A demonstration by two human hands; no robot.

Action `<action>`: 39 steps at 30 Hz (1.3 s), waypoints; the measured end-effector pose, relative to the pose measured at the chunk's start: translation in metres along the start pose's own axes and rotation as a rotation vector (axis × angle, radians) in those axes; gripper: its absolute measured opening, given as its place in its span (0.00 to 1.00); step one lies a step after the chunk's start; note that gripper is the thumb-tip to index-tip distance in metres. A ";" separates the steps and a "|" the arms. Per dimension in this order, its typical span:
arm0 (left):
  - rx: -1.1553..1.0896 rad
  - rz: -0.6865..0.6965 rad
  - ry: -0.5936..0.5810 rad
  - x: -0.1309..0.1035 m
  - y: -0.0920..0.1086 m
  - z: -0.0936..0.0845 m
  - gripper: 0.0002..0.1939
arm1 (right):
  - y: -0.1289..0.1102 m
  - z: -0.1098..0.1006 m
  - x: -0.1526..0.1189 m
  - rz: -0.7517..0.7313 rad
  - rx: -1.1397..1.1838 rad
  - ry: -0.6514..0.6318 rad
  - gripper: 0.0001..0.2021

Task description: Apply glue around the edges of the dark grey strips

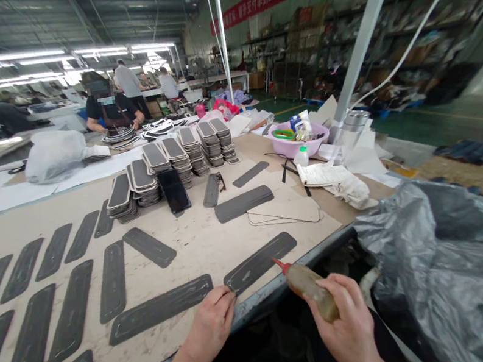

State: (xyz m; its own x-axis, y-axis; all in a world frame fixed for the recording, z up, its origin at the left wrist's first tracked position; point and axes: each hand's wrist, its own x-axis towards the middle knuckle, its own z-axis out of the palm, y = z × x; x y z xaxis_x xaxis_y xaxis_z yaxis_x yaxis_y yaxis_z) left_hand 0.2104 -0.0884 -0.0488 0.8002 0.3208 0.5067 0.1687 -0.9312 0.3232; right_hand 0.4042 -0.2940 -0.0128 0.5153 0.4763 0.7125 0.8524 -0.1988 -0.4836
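1. Fingers of the left hand (211, 325) are pinching the near end of a dark grey strip (259, 262), which is lying at the front edge of the tabletop (196, 244).
2. The right hand (347, 327) is wrapping a closed grip round a glue bottle (309, 286), its red nozzle touching the strip.
3. More grey strips (73, 311) are lying in rows to the left, stacked pieces (173, 161) are standing further back, and a grey plastic bag (451, 269) is sitting to the right.

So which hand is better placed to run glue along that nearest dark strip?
Right, probably. The right hand holds the glue bottle, its red nozzle at the dark strip. The left hand is pinching that strip's near end.
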 end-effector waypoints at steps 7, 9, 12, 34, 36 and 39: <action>-0.015 0.027 0.020 0.003 -0.001 -0.002 0.10 | -0.004 0.004 -0.003 0.036 0.063 -0.113 0.11; -0.009 0.033 0.017 0.002 -0.001 -0.002 0.10 | -0.012 0.006 -0.006 0.031 0.161 -0.213 0.11; 0.003 0.040 -0.007 0.001 -0.002 -0.001 0.11 | -0.022 0.008 -0.008 0.012 0.279 -0.309 0.10; -0.095 0.090 -0.113 0.019 -0.005 -0.013 0.10 | 0.039 0.016 0.029 0.176 -0.097 0.130 0.10; -0.072 0.099 -0.101 0.017 -0.007 -0.010 0.10 | 0.040 0.011 0.026 0.165 -0.101 0.133 0.10; -0.037 0.111 -0.070 0.012 -0.009 -0.005 0.09 | 0.038 0.004 0.020 0.160 -0.108 0.128 0.11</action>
State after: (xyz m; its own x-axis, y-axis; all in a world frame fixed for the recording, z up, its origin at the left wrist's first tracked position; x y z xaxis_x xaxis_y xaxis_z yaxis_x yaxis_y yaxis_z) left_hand 0.2153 -0.0751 -0.0417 0.8509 0.2024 0.4847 0.0570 -0.9529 0.2978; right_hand 0.4467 -0.2885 -0.0190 0.6455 0.3201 0.6934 0.7602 -0.3567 -0.5430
